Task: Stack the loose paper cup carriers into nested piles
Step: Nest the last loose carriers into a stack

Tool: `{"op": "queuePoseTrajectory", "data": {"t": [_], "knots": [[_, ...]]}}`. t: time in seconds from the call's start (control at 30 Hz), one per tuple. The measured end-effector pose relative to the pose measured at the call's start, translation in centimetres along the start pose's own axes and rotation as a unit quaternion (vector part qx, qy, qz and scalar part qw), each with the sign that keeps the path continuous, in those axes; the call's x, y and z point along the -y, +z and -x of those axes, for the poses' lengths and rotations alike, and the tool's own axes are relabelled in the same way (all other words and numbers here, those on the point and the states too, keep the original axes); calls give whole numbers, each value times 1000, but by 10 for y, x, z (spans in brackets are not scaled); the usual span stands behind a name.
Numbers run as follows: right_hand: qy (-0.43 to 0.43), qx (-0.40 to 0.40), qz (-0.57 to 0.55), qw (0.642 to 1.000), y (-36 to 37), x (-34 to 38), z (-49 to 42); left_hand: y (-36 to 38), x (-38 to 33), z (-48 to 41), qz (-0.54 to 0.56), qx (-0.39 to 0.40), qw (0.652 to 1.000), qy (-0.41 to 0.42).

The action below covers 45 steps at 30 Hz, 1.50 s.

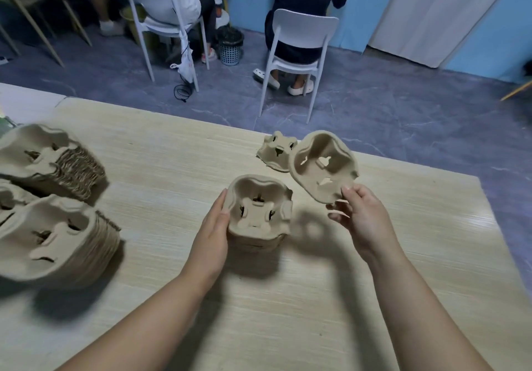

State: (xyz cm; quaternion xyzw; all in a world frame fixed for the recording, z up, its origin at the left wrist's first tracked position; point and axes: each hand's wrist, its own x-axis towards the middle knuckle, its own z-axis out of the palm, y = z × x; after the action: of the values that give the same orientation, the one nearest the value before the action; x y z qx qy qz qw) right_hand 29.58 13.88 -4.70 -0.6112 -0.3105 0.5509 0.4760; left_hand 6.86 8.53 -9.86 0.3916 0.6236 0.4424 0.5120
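On the wooden bench (178, 151), the left hand (211, 235) lies flat against the side of a short nested pile (259, 215), fingers straight, not curled around it. The right hand (364, 218) pinches the lower rim of a single carrier (322, 166), tilted in the air just beside that pile. Another loose carrier (276, 151) lies behind it. Two tall stacks (57, 221) sit well apart at the left.

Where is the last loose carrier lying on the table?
In the head view, the loose carrier lies near the table's far edge, behind the carrier held by the right hand.
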Motion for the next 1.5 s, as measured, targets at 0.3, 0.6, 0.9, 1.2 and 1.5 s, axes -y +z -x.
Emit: {"op": "queuePoseTrajectory", "data": {"t": [0.3, 0.6, 0.9, 1.2, 1.5], "knots": [[-8, 171, 132, 976, 31, 0, 48, -6, -9, 5, 52, -18, 998, -23], [-88, 78, 254, 960, 44, -13, 25, -8, -16, 9, 64, -5, 998, -23], [-138, 69, 391, 907, 48, -21, -85, -7, -12, 7, 41, -11, 999, -11], [-187, 130, 555, 800, 79, -26, -178, -7, -6, 4, 61, -22, 998, -13], [-205, 91, 552, 803, 28, -34, -140, -5, -11, 7, 49, -31, 998, -26]]}}
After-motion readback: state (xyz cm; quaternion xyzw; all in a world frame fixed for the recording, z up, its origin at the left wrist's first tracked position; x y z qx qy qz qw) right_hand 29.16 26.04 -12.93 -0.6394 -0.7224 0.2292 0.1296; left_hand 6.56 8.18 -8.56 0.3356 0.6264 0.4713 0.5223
